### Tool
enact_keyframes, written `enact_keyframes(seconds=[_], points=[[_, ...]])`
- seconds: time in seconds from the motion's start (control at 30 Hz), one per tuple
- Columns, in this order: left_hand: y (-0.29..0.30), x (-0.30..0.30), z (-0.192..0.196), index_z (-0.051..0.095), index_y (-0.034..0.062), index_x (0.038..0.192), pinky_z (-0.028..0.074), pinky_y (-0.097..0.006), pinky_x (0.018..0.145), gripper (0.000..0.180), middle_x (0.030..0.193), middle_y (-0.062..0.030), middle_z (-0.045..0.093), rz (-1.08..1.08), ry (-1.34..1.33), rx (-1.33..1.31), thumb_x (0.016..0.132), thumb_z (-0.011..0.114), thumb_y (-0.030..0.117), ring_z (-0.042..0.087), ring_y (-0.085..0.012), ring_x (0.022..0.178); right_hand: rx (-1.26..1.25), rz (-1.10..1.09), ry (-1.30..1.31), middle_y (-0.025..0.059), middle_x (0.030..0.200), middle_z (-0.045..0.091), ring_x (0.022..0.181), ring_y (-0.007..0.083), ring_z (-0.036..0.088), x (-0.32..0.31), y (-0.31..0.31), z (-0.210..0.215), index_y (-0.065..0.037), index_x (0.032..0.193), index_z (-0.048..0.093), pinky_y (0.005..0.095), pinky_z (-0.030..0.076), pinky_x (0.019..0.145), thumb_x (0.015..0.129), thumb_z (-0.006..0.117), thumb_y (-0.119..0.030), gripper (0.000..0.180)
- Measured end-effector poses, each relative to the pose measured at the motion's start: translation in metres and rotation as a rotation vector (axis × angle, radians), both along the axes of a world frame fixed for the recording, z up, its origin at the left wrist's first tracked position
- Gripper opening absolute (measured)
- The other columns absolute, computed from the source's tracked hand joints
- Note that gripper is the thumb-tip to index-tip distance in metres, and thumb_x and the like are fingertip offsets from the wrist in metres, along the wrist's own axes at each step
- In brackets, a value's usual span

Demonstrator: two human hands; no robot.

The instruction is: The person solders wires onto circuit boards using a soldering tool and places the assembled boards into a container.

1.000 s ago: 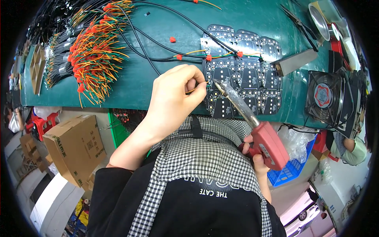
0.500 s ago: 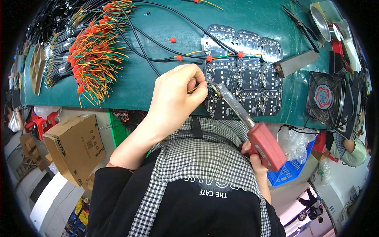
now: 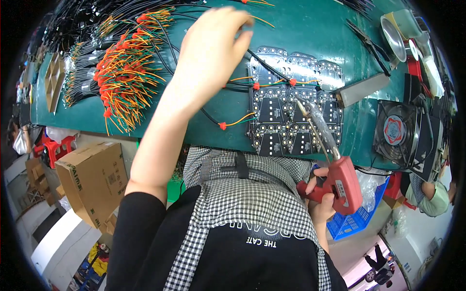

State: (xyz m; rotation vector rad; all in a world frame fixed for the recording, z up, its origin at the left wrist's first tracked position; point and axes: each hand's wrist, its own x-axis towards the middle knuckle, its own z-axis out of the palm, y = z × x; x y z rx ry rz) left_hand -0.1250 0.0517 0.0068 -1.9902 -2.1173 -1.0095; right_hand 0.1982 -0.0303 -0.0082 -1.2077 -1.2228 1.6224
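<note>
My right hand (image 3: 322,206) grips a red soldering gun (image 3: 345,186) by its handle. The gun's metal barrel slants up and left, its tip over a panel of black circuit boards (image 3: 272,110). My left hand (image 3: 213,46) is raised over the far part of the table, slightly blurred, thumb and fingers apart with nothing visible between them. Black cables with red collars (image 3: 292,82) and orange and green wire ends run onto the boards. One such cable with a red collar (image 3: 223,126) reaches the panel's left edge, its orange wire touching a board.
A large bundle of cables (image 3: 128,72) with orange and green ends lies at the left. Right of the boards are a grey metal block (image 3: 363,89), pliers (image 3: 371,41), a metal dish (image 3: 393,38) and a fan (image 3: 395,130). A cardboard box (image 3: 94,182) stands below left.
My left hand has left the wire at the panel's edge and moved up and away. The soldering gun's tip has shifted right, off that joint. The cable there now lies unheld.
</note>
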Motion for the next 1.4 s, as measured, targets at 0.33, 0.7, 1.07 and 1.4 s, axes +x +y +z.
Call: enact_keyframes(seconds=[0.33, 0.7, 1.07, 1.4], points=[[0.039, 0.007, 0.002, 0.061, 0.0031, 0.082, 0.046, -0.035, 0.069, 0.01, 0.075, -0.0097, 0.057, -0.29, -0.145, -0.098, 0.074, 0.063, 0.008, 0.058, -0.0262, 0.075, -0.005, -0.092, 0.058, 0.0169, 0.108, 0.056, 0.067, 0.0161, 0.055, 0.011, -0.002, 0.0, 0.002, 0.124, 0.042, 0.028, 0.048, 0.059, 0.075, 0.068, -0.053, 0.079], [-0.061, 0.09, -0.021, 0.062, 0.0016, 0.083, 0.048, -0.028, 0.053, 0.019, 0.076, -0.0061, 0.058, -0.241, -0.077, -0.022, 0.066, 0.067, -0.002, 0.059, -0.0189, 0.062, -0.045, 0.064, 0.09, 0.018, 0.114, 0.056, 0.075, 0.0161, 0.056, 0.03, -0.008, -0.007, 0.003, 0.126, 0.042, 0.0275, 0.047, 0.064, 0.077, 0.069, -0.048, 0.075], [-0.062, 0.087, -0.022, 0.064, -0.0011, 0.09, 0.048, -0.028, 0.052, 0.032, 0.078, -0.0067, 0.057, -0.3, 0.067, 0.006, 0.058, 0.066, 0.001, 0.058, -0.0187, 0.064, 0.088, 0.081, -0.056, 0.0154, 0.088, 0.059, 0.058, 0.0154, 0.054, 0.017, 0.002, -0.004, 0.009, 0.113, 0.047, 0.026, 0.043, 0.052, 0.08, 0.063, -0.051, 0.07], [-0.063, 0.087, -0.02, 0.065, -0.0021, 0.092, 0.048, -0.029, 0.055, 0.035, 0.081, -0.0081, 0.056, -0.268, 0.051, -0.015, 0.058, 0.063, 0.0, 0.058, -0.0196, 0.067, 0.072, 0.089, -0.02, 0.0125, 0.086, 0.063, 0.067, 0.0146, 0.061, 0.035, -0.003, -0.022, 0.01, 0.127, 0.041, 0.0246, 0.05, 0.061, 0.071, 0.079, -0.034, 0.081]])
